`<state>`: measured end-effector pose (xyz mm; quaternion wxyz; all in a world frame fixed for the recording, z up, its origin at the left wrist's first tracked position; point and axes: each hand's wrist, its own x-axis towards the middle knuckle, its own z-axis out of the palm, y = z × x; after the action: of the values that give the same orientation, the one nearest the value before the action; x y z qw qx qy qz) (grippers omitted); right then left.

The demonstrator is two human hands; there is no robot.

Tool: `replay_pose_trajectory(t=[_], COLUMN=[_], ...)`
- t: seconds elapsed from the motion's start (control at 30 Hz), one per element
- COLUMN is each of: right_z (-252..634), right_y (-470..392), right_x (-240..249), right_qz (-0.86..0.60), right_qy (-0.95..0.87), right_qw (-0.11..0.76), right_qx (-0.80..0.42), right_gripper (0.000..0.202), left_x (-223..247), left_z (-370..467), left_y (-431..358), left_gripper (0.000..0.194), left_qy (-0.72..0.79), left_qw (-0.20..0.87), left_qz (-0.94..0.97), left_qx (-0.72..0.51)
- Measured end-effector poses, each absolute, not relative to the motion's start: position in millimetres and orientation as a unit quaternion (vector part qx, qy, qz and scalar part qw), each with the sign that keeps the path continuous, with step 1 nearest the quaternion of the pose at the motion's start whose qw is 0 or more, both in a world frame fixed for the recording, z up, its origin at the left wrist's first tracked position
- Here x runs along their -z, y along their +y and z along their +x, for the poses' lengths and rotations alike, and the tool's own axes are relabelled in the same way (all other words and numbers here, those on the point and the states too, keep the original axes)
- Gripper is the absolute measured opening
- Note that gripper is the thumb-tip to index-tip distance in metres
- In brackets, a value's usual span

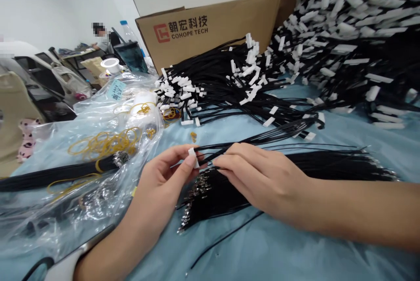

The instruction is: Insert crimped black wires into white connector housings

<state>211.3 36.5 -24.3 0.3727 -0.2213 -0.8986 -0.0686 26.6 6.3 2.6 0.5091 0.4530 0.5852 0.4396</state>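
Between the thumb and fingers of my left hand (172,171) is a small white connector (193,157), pinched near its middle. Black wires run from it to the right, under my right hand (262,171). The fingers of that hand are closed on black wire close to the connector; the very tips are partly hidden. Below both hands lies a thick bundle of black wires (216,202) with shiny metal terminals at its ends. One loose black wire (226,239) lies on the blue cloth in front of it.
Wires with white connectors (252,67) lie behind my hands, with a taller heap (354,53) at the right. A cardboard box (210,32) stands at the back. Clear plastic bags (108,202), yellow rubber bands (111,143) and a tied wire bundle (62,174) are at left. A person sits far back.
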Motion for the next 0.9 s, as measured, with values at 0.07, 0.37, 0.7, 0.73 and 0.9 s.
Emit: replay_pose_trajectory(t=[0.07, 0.37, 0.7, 0.73, 0.9], right_z=[211, 212, 211, 212, 216], right_y=[36, 37, 35, 35, 35], right_x=[25, 17, 20, 20, 14], right_qz=[-0.231, -0.192, -0.188, -0.185, -0.169], right_qy=[-0.896, -0.887, -0.894, -0.898, -0.916], right_qw=[0.374, 0.409, 0.401, 0.393, 0.358], right_qx=[0.058, 0.091, 0.069, 0.068, 0.059], right_gripper=[0.014, 0.019, 0.02, 0.021, 0.029], left_x=[-2, -5, -5, -5, -6], left_z=[25, 26, 27, 27, 26], left_y=[8, 7, 7, 6, 6], left_gripper=[0.011, 0.014, 0.014, 0.015, 0.014], left_qy=[0.587, 0.596, 0.596, 0.597, 0.583], left_qw=[0.506, 0.516, 0.527, 0.527, 0.539], left_qz=[0.445, 0.419, 0.425, 0.426, 0.443], left_qx=[-0.449, -0.45, -0.433, -0.43, -0.416])
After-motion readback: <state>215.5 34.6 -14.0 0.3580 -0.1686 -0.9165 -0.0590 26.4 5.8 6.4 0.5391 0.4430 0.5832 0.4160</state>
